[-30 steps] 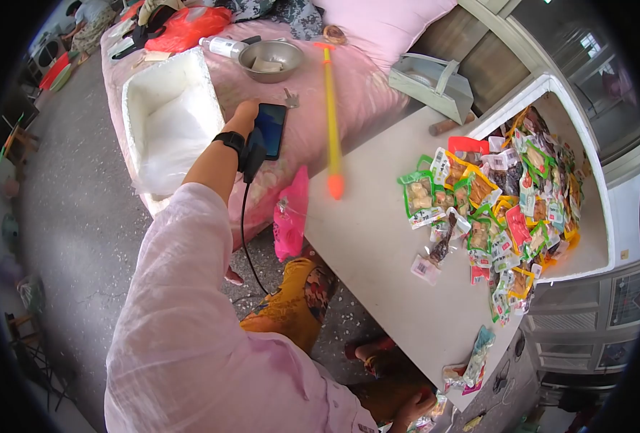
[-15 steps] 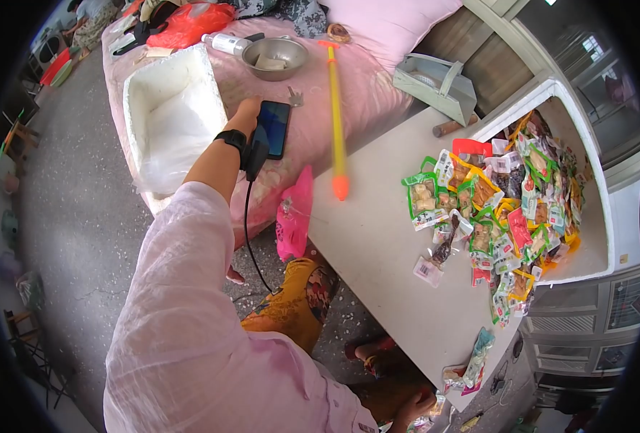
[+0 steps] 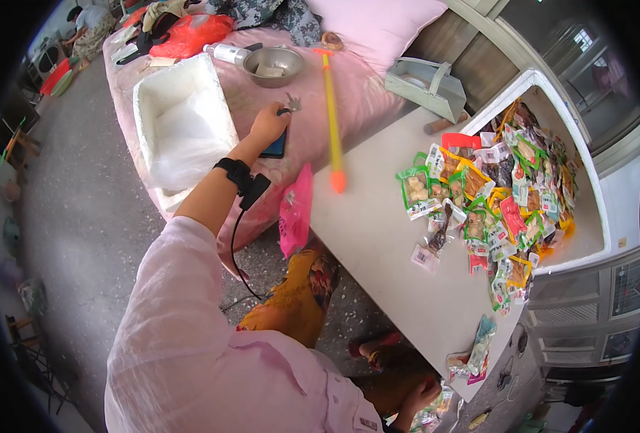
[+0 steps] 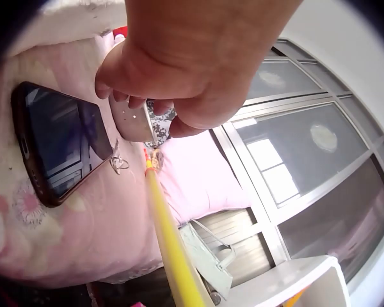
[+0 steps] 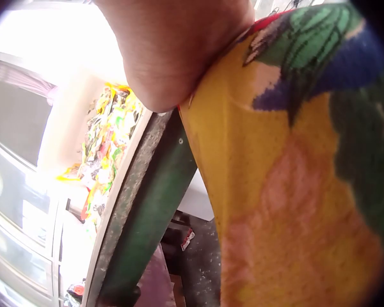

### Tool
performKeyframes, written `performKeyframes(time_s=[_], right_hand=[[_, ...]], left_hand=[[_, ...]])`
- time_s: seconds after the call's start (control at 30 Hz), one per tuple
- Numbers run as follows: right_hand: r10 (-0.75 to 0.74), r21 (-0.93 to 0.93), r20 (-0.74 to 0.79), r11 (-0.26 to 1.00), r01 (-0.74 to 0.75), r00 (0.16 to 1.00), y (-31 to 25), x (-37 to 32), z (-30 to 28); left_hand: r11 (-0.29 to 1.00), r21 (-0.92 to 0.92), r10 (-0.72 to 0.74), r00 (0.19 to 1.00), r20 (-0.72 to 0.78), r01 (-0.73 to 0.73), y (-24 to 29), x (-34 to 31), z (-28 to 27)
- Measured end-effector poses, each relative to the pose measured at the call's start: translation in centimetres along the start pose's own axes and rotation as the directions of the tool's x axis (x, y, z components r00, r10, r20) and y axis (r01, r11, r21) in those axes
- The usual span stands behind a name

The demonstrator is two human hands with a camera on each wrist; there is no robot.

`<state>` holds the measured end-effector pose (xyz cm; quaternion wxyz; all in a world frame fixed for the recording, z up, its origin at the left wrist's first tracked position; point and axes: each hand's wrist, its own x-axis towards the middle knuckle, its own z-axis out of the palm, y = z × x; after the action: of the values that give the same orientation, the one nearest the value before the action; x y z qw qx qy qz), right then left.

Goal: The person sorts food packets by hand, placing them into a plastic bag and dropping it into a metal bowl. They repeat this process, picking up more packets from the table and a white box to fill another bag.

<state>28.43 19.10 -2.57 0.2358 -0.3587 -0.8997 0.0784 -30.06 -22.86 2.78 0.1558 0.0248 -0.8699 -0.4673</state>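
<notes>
A dark phone lies face up on the pink bedcover, partly covered by my left hand in the head view. From the left wrist, the phone shows apart from the left hand, whose fingers bend loosely with nothing seen in them. Keys lie just beyond that hand. My right hand is low by my leg, below the table corner; in the right wrist view its heel rests against the patterned trousers, fingers hidden.
A white foam box stands left of the phone, a metal bowl beyond it. One yellow stick lies to the right. Many snack packets spill from another foam box onto the table.
My left hand has moved from beside the phone to above it, now covering its upper part. The head view has shifted slightly. The right hand stays low by my leg.
</notes>
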Motion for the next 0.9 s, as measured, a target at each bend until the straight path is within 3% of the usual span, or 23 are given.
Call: performKeyframes(time_s=[0.07, 0.17, 0.27, 0.37, 0.43, 0.53, 0.67, 0.83, 0.9], right_hand=[[-0.02, 0.011, -0.01, 1.0, 0.02, 1.0, 0.3, -0.2, 0.1], [-0.022, 0.049, -0.049, 0.998, 0.025, 0.999, 1.0, -0.6, 0.5], [-0.03, 0.054, -0.039, 0.998, 0.032, 0.999, 0.9, -0.7, 0.4], [-0.038, 0.099, -0.048, 0.994, 0.042, 0.998, 0.6, -0.8, 0.1], [-0.025, 0.116, -0.047, 0.993, 0.03, 0.999, 0.2, -0.8, -0.1], [-0.001, 0.142, -0.031, 0.99, 0.005, 1.0, 0.8, -0.9, 0.3], [0.028, 0.147, 0.001, 0.989, -0.028, 1.0, 0.2, -0.9, 0.0], [0.037, 0.142, 0.002, 0.989, -0.037, 0.999, -0.4, -1.0, -0.1], [0.028, 0.157, 0.012, 0.987, -0.029, 1.0, -0.7, -1.0, -0.2]], left_hand=[[0.975, 0.1, 0.198, 0.98, 0.021, -0.199, 2.2, -3.0, -2.7], [0.886, 0.236, 0.434, 0.892, -0.127, -0.398, 1.9, -5.8, -6.3], [0.807, 0.452, 0.502, 0.845, -0.185, -0.381, -0.3, -6.8, -11.0], [0.691, 0.697, 0.335, 0.94, -0.073, -0.192, -3.7, -7.3, -14.9], [0.587, 0.808, 0.049, 0.999, 0.02, -0.045, -4.8, -8.0, -16.5], [0.623, 0.782, -0.167, 0.974, 0.152, -0.015, -4.9, -7.6, -17.7], [0.609, 0.789, -0.101, 0.98, 0.172, -0.076, -5.9, -6.4, -17.5], [0.617, 0.781, -0.013, 0.991, 0.134, -0.098, -3.4, -7.2, -18.2], [0.684, 0.725, 0.011, 0.995, 0.096, -0.077, -2.0, -7.8, -18.3]])
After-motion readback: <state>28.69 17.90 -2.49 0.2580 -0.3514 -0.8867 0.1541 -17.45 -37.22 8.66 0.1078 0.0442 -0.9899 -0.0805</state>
